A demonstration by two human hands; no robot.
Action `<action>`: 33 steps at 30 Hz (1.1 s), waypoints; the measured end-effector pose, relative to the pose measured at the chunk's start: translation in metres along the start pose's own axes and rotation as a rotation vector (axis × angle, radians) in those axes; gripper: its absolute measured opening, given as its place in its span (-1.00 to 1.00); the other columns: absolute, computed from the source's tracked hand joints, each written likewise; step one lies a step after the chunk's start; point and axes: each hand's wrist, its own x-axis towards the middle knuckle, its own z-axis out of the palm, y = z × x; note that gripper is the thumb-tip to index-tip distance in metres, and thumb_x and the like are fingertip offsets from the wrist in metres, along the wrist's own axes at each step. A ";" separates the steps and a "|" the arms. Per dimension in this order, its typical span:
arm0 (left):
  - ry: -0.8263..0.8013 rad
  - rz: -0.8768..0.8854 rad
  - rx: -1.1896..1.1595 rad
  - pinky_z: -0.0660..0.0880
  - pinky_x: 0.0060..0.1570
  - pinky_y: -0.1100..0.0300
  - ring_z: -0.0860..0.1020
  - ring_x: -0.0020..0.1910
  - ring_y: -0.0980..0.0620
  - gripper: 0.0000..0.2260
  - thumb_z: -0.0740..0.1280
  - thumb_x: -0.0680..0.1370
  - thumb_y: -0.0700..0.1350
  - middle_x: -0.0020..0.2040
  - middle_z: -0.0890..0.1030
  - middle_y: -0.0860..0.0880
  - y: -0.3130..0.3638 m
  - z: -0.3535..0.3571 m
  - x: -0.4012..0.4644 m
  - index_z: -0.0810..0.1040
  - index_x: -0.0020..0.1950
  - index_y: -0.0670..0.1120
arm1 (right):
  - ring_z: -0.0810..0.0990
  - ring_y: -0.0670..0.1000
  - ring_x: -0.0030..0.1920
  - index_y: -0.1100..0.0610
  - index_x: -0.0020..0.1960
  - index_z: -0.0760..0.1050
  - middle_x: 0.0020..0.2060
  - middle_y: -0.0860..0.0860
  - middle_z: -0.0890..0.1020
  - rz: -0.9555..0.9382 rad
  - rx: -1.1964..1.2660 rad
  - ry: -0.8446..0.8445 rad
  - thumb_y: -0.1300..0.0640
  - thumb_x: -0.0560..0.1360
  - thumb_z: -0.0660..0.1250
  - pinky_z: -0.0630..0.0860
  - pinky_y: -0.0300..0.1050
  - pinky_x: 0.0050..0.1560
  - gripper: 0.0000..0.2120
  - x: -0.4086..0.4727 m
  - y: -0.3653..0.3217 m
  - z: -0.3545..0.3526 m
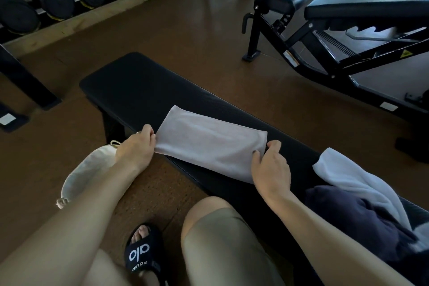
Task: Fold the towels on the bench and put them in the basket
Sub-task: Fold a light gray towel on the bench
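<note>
One pale towel (210, 146) lies partly folded across the table (130, 81), its left end pinched by the left hand (137, 150), its right end by the right hand (271, 169). Unfolded white towel (348, 174) and dark towel (352, 218) are heaped at right; no basket is seen.

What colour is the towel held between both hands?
Pale grey-pink towel, lying on the black bench; head view.

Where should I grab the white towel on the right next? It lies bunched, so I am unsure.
Take the white towel at its free upper corner, the part nearest the right hand, coming from the left. That corner lies flat on the bench, while the rest drapes over the dark towel.
</note>
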 end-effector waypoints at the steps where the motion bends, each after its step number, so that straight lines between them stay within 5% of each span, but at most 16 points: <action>1: -0.013 -0.018 -0.023 0.51 -0.27 -0.04 0.55 -0.25 -0.03 -0.81 0.06 0.73 0.05 -0.19 0.56 -0.06 0.000 -0.001 -0.001 0.37 0.05 -0.01 | 0.62 0.12 -0.09 0.11 0.37 0.26 0.02 0.11 0.64 0.006 0.002 -0.004 -0.03 0.69 0.20 0.47 -0.02 -0.11 -0.65 -0.003 0.000 0.000; 5: -0.075 -0.101 -0.169 0.50 -0.25 0.06 0.60 -0.22 -0.02 -0.78 0.21 0.68 0.12 -0.16 0.60 -0.06 0.000 -0.005 -0.002 0.42 0.08 -0.03 | 0.53 0.05 -0.16 0.10 0.44 0.23 -0.10 0.01 0.56 0.027 -0.015 -0.025 -0.05 0.68 0.20 0.44 -0.03 -0.10 -0.59 -0.014 0.007 0.001; 11: -0.075 -0.190 -0.491 0.68 -0.14 0.00 0.69 -0.19 -0.04 -0.87 0.36 0.64 -0.11 -0.05 0.63 -0.13 0.000 -0.004 -0.001 0.48 0.11 -0.11 | 0.51 0.01 -0.19 0.08 0.37 0.26 -0.10 0.00 0.57 0.021 -0.043 0.000 -0.01 0.69 0.21 0.45 -0.03 -0.13 -0.68 -0.012 0.006 0.003; 18: 0.067 -0.094 -0.355 0.64 -0.04 -0.10 0.60 -0.07 -0.07 -0.90 0.32 0.65 -0.15 -0.03 0.55 -0.07 -0.002 0.002 -0.002 0.41 0.11 -0.04 | 0.52 0.03 -0.30 0.05 0.15 0.26 -0.20 -0.01 0.58 -0.088 -0.228 0.025 -0.04 0.70 0.15 0.41 -0.03 -0.26 -0.83 -0.008 0.011 0.008; 23: 0.041 -0.039 -0.028 0.53 0.02 -0.07 0.53 0.09 -0.15 -0.74 0.16 0.68 -0.17 0.32 0.41 -0.20 0.009 -0.002 -0.005 0.32 0.37 -0.08 | 0.54 0.06 -0.25 0.08 0.14 0.26 -0.11 0.03 0.58 -0.059 -0.166 0.051 0.00 0.66 0.24 0.45 -0.02 -0.21 -0.79 -0.002 0.011 0.004; 26: 0.134 0.192 0.189 0.40 0.37 -0.14 0.40 0.42 -0.21 -0.55 0.13 0.67 -0.03 0.50 0.33 -0.16 0.035 -0.009 -0.013 0.21 0.57 -0.04 | 0.58 0.03 -0.09 0.11 0.25 0.38 0.03 0.04 0.56 -0.340 -0.188 0.161 0.12 0.62 0.31 0.54 -0.05 -0.13 -0.76 -0.008 0.003 0.006; 28: 0.027 0.389 0.218 0.19 0.54 -0.12 0.22 0.57 -0.14 -0.48 -0.01 0.67 0.10 0.61 0.23 -0.13 0.061 -0.003 -0.018 0.12 0.63 0.03 | 0.57 0.07 0.09 0.10 0.35 0.42 0.15 0.06 0.56 -0.690 -0.223 0.103 0.12 0.62 0.30 0.56 0.01 0.09 -0.69 -0.012 -0.009 0.016; 31: -0.181 0.456 0.208 -0.09 0.61 -0.03 -0.07 0.65 -0.04 -0.48 -0.14 0.71 0.14 0.69 -0.05 -0.05 0.079 0.023 -0.025 -0.04 0.68 0.09 | 0.29 0.09 0.55 0.09 0.61 0.24 0.55 0.07 0.35 -0.949 -0.374 -0.149 -0.01 0.69 0.11 0.18 0.09 0.58 -0.49 -0.010 -0.020 0.032; 33: -0.253 0.405 0.212 -0.23 0.60 0.03 -0.22 0.64 0.03 -0.49 -0.12 0.72 0.14 0.68 -0.20 0.02 0.068 0.032 -0.024 -0.15 0.67 0.15 | -0.12 0.04 0.66 0.06 0.69 -0.06 0.67 0.02 -0.02 -0.911 -0.505 -0.288 -0.11 0.73 -0.06 -0.24 0.04 0.62 -0.41 -0.006 -0.011 0.037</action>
